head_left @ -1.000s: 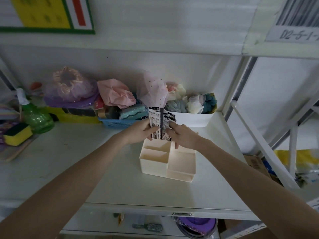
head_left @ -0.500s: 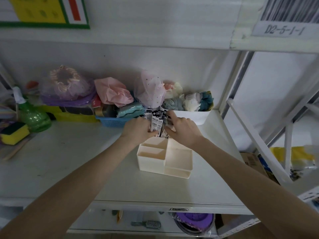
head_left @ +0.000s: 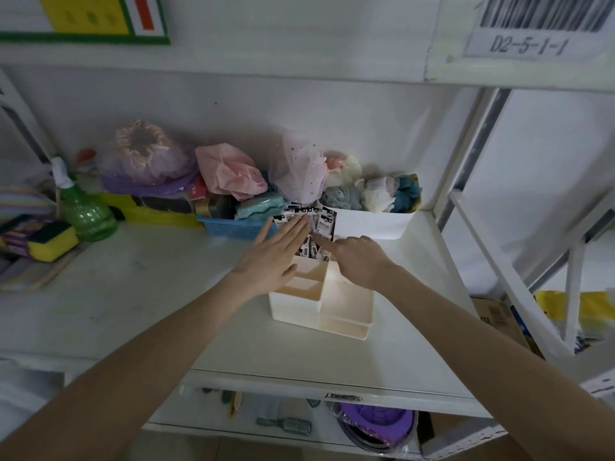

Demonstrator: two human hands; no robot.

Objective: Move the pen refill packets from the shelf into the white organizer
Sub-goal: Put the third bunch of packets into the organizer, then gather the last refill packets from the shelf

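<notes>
Sitting at the far left of the white shelf (head_left: 133,294) are a yellow and green sponge (head_left: 46,239) and a green spray bottle (head_left: 83,207), the sponge lying just beside the bottle. Behind them, along the white back wall, soft things are piling up: a purple and pink frilled cap (head_left: 146,161), a crumpled pink cloth (head_left: 229,171) and, under it, a blue basket (head_left: 236,227) that is holding folded teal fabric. Reaching in from the lower left, the left hand (head_left: 269,257) is lying flat with its fingers straight and together, its fingertips touching the pen refill packets (head_left: 316,224). These packets are standing upright and fanning out in the rear compartment of the white organizer (head_left: 332,304), which is resting on the shelf near its middle; its front compartments are showing only bare cream walls. Coming in from the lower right, the right hand (head_left: 359,261) is curling most of its fingers under while its forefinger is pointing out and pressing against the foot of the packets. Just behind the organizer, a white bin (head_left: 372,224) is holding bundles of blue, grey and cream fabric. Above, the edge of the upper shelf is carrying a barcode label (head_left: 532,31) reading D2-5-1-1. Farther right, white metal frame bars (head_left: 499,261) are slanting down, and a cardboard box (head_left: 499,317) is showing beyond them.
</notes>
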